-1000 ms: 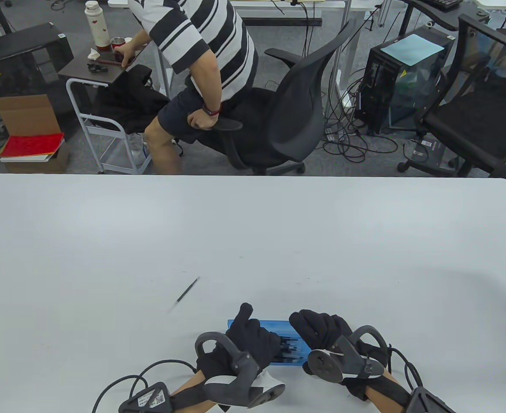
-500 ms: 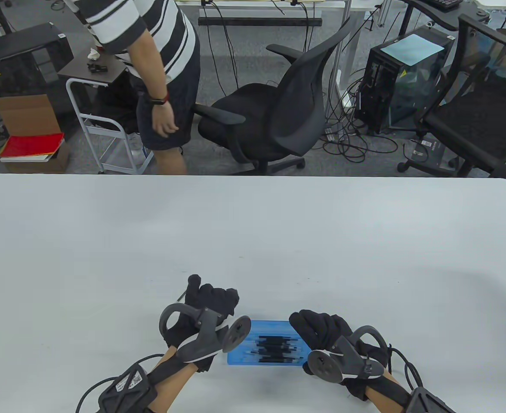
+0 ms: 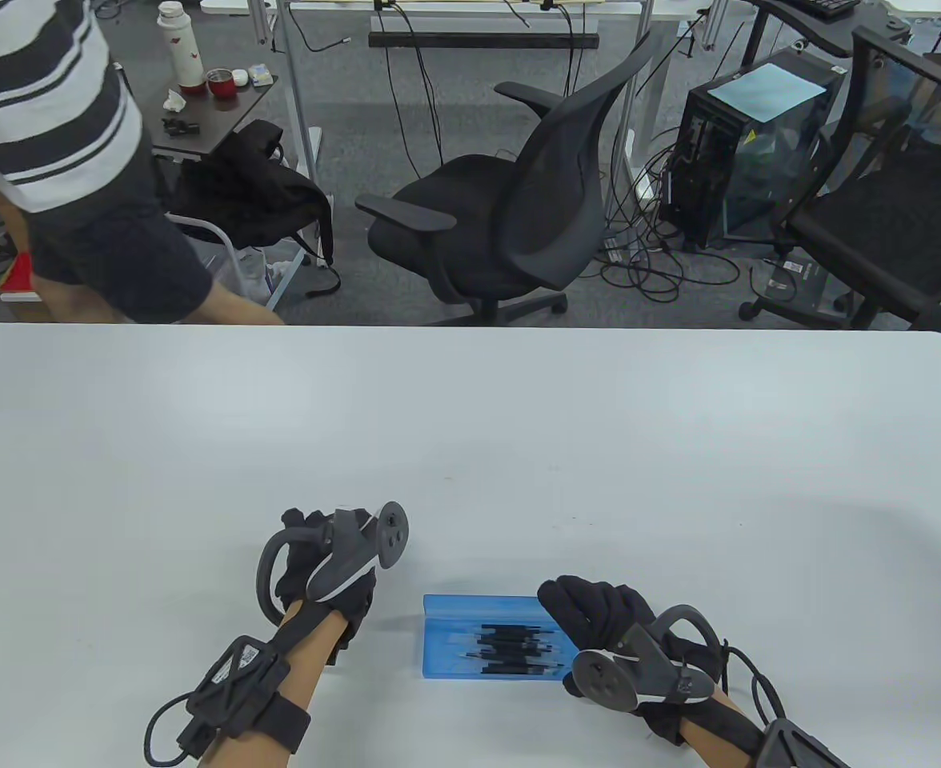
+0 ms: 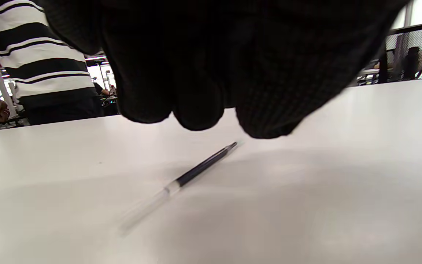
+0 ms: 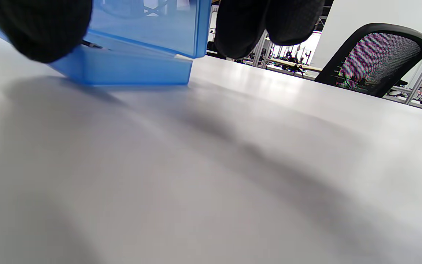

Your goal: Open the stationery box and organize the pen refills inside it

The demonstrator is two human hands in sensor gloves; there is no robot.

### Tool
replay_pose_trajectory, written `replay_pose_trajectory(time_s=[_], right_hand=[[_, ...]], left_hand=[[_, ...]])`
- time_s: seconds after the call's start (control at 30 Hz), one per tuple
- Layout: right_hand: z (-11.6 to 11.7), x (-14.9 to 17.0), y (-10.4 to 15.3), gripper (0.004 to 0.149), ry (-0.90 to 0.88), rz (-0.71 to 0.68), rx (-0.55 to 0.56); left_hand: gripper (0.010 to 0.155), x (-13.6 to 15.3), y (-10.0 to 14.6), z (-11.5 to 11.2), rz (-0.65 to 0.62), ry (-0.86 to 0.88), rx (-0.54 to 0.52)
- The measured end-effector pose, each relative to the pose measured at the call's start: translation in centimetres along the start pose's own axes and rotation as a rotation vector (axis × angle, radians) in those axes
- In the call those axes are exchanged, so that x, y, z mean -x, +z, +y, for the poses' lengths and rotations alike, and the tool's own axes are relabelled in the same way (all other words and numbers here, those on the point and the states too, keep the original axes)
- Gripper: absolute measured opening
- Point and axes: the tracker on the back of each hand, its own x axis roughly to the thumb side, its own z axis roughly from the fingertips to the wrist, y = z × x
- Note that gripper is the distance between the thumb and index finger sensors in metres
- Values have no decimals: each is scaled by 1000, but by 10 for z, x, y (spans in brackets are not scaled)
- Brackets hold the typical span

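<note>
Now holding up the lid of translucent blue stationery box [image 3: 446, 640] with right hand [image 3: 598, 620] — dark pen refills [image 3: 514, 646] lying inside — left hand [image 3: 318, 560] hovering over loose refill [image 4: 196, 172], grip unclear

I see the blue translucent plastic stationery box [image 3: 482, 640] near the white table's [image 3: 518, 416] front edge, black pen refills [image 3: 514, 646] inside it. My right hand [image 3: 598, 620] is at its right end, left hand [image 3: 322, 572] apart to its left. Under the left fingers [image 4: 196, 106], one loose black-and-clear refill [image 4: 192, 174] lies on the table. Behind the table: a black mesh office chair [image 3: 518, 208].
</note>
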Motion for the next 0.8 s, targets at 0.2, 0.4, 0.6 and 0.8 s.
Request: replay_pose_trajectory(time_s=[0.2,0.4,0.6,0.8], right_hand=[[0,0,0,113,-2,-1,0],[0,0,0,113,-1,-1,0],[0,0,0,113,-1,-1,1],[0,0,0,113,3,0,1]], left_hand=[[62,10,-13,-13,49,9,69],[58,15,-19,-21,63,35,114],[54,15,-18,-22,70,55,100],[51,16,-19,-23,70,63,87]])
